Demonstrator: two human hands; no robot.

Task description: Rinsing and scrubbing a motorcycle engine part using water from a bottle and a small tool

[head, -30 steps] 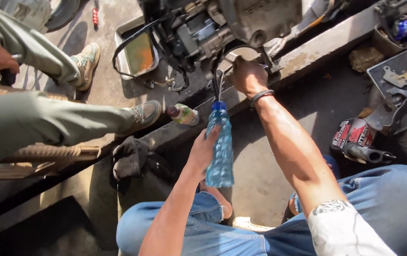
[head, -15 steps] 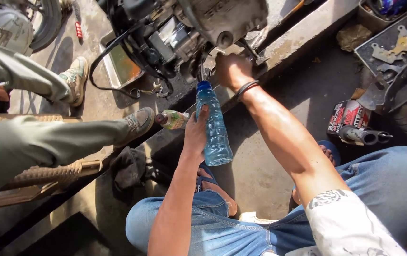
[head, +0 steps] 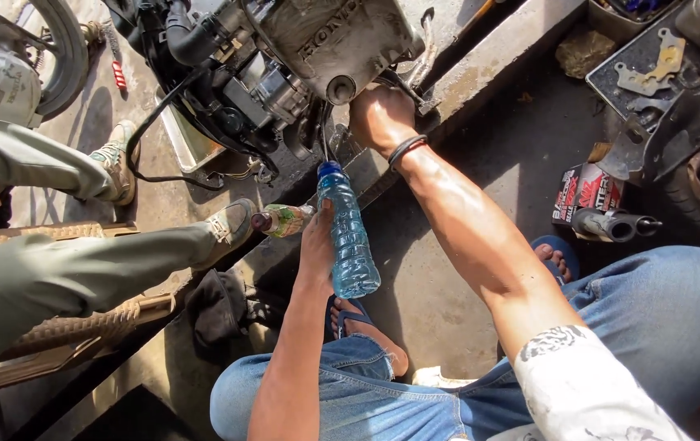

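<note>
My left hand grips a clear blue plastic bottle, held upright with its mouth just under a thin tube that hangs from a dirty grey engine casing. A black band circles the wrist of my right hand, which is closed around a part at the underside of the engine, next to a round port. What exactly the right hand holds is hidden by its fingers. I sit low in blue jeans, my sandalled feet on the concrete.
Another person's olive-trousered legs and shoes stretch in from the left. A small green-labelled bottle lies on the concrete curb. A black cloth lies below it. Metal parts in a tray and a red box sit at right.
The view has shifted closer to the engine. The bottle stays under the tube in my left hand, and my right hand stays at the engine's underside.
</note>
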